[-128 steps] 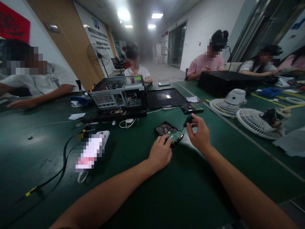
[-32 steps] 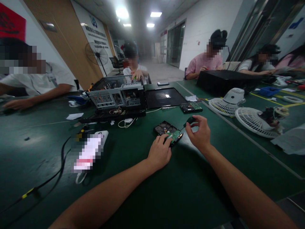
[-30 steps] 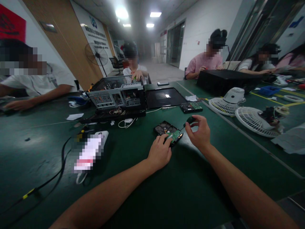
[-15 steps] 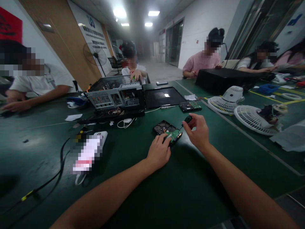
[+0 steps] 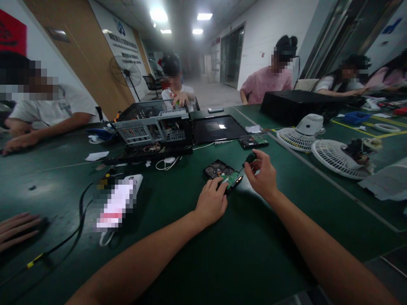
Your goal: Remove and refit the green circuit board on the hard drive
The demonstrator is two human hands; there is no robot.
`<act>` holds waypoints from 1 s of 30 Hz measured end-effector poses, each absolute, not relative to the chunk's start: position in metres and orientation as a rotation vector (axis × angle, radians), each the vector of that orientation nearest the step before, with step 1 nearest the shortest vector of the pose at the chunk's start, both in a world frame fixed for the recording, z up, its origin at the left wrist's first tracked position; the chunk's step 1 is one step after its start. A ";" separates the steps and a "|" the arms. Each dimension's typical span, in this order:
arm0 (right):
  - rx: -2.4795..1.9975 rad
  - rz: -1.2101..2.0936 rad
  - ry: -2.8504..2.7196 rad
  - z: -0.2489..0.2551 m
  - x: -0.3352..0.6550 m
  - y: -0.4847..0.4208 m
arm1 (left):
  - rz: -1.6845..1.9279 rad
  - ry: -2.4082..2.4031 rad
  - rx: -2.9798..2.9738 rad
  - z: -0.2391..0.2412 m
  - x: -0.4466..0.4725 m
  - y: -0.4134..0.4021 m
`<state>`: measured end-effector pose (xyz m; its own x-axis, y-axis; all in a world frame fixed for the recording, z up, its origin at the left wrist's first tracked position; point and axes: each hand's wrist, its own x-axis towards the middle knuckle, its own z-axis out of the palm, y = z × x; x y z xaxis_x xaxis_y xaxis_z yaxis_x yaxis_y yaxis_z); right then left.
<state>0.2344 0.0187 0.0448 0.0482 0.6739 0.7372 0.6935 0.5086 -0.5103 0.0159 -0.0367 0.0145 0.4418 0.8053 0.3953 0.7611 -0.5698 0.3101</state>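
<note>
The hard drive (image 5: 213, 168) lies flat on the green table (image 5: 241, 258), slightly right of centre. Its long axis runs diagonally from far left to near right; the end carrying the green circuit board (image 5: 233, 179) points near right. The left hand (image 5: 210, 201) rests on the near side of the drive, fingers slightly spread over the board. Whether its thumb grips the near edge cannot be told. The right hand (image 5: 263, 174) pinches the dark handle of a screwdriver (image 5: 251, 158) between thumb and fingers. The shaft slants down to the left, toward the board's far-right edge.

The left fingers cover part of the board. The screwdriver tip is too small to make out; its contact point cannot be confirmed. The phone (image 5: 118, 203) to the left has a pixelated screen. At the left edge, another person's hand (image 5: 17, 231) is cut off by the frame.

A second drive (image 5: 253, 141) lies just beyond the right hand. A black panel (image 5: 218, 129) lies farther back, beside an open computer case (image 5: 152, 130) at far left. White fan grilles (image 5: 337, 159) occupy the right side, well apart from the hands.
</note>
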 end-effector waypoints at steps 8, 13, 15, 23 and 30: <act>-1.153 -0.018 -1.632 0.047 0.232 0.016 | 0.762 1.421 2.602 0.016 0.016 -0.037; -1.140 -0.056 -1.588 0.047 0.231 0.016 | 0.755 1.434 2.594 0.015 0.016 -0.037; -1.157 -0.043 -1.581 0.046 0.230 0.015 | 0.758 1.436 2.593 0.015 0.016 -0.037; -1.190 0.086 -1.664 0.037 0.224 0.017 | 0.768 1.426 2.592 0.015 0.016 -0.037; -1.209 0.060 -1.691 0.040 0.225 0.017 | 0.770 1.420 2.585 0.016 0.016 -0.037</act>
<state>0.2249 0.0172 0.0397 0.0151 0.7281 0.6853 0.6776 0.4965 -0.5425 0.0158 -0.0368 0.0157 0.4397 0.8119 0.3840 0.7647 -0.5627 0.3141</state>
